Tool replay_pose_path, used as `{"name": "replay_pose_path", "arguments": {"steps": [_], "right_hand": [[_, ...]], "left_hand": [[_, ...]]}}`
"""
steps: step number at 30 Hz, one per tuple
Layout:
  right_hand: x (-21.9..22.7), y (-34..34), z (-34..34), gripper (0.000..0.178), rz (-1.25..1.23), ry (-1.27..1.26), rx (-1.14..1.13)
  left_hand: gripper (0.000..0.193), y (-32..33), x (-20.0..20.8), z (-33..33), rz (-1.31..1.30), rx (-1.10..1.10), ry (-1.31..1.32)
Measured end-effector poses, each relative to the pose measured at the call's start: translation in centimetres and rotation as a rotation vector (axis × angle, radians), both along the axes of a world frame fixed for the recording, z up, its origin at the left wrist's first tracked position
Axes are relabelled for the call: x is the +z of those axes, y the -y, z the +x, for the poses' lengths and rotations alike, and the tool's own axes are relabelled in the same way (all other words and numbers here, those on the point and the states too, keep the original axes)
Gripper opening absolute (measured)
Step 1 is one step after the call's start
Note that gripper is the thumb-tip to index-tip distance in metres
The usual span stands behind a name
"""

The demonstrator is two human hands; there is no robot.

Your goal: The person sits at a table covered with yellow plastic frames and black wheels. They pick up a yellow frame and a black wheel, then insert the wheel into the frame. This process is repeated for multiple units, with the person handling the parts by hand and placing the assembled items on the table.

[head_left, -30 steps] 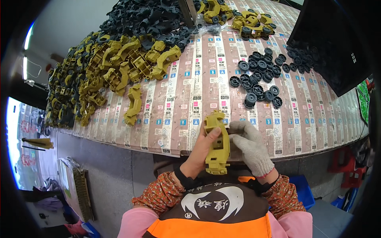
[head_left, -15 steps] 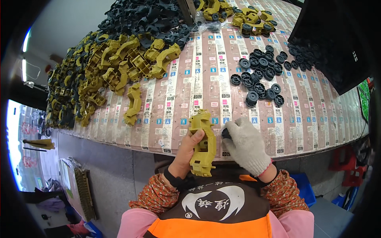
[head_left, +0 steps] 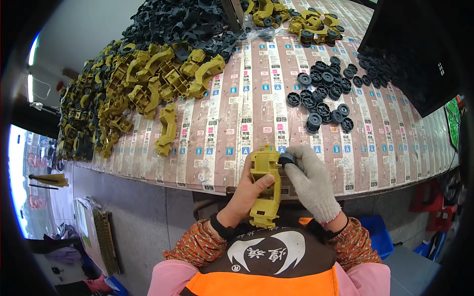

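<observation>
Bare, my left hand (head_left: 247,193) grips a yellow plastic toy vehicle body (head_left: 265,209) upright over the table's near edge, thumb across its middle. My right hand (head_left: 310,182), in a pale knitted glove, pinches a small black toy wheel (head_left: 285,160) against the upper right side of that body. The glove partly covers the wheel, so I cannot tell whether it is seated on the body. Beyond my right hand lies a loose group of black wheels (head_left: 323,91). A single yellow body (head_left: 167,129) rests on the table to the left.
At the left is a big heap of yellow bodies (head_left: 158,74), with dark plastic parts (head_left: 182,24) piled behind. Yellow bodies with wheels (head_left: 317,27) sit at the far side. A black panel (head_left: 414,59) stands at the right, more wheels beside it. A blue bin (head_left: 375,234) is below.
My left hand has shifted right and turned the yellow body. My right hand has brought the wheel up against the body's side; the two were apart before.
</observation>
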State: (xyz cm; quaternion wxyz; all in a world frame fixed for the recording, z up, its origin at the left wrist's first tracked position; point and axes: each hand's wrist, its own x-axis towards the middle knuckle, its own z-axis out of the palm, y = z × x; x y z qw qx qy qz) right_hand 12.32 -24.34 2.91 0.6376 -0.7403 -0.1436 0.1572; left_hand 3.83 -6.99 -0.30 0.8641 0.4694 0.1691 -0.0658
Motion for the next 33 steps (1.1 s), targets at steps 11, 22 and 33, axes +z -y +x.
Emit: {"name": "replay_pose_path", "arguments": {"steps": [11, 22, 33], "right_hand": [[-0.8, 0.8, -0.6, 0.034, -0.128, 0.119, 0.021], [-0.9, 0.9, -1.2, 0.041, -0.179, 0.289, 0.047], [0.8, 2.9, -1.3, 0.033, -0.397, 0.336, 0.217]], "left_hand": [[0.083, 1.0, -0.1, 0.3, 0.154, -0.04, 0.088], [0.084, 1.4, -0.7, 0.4, 0.291, -0.025, 0.169], [0.087, 1.1, -1.4, 0.1, 0.59, -0.276, 0.309]]}}
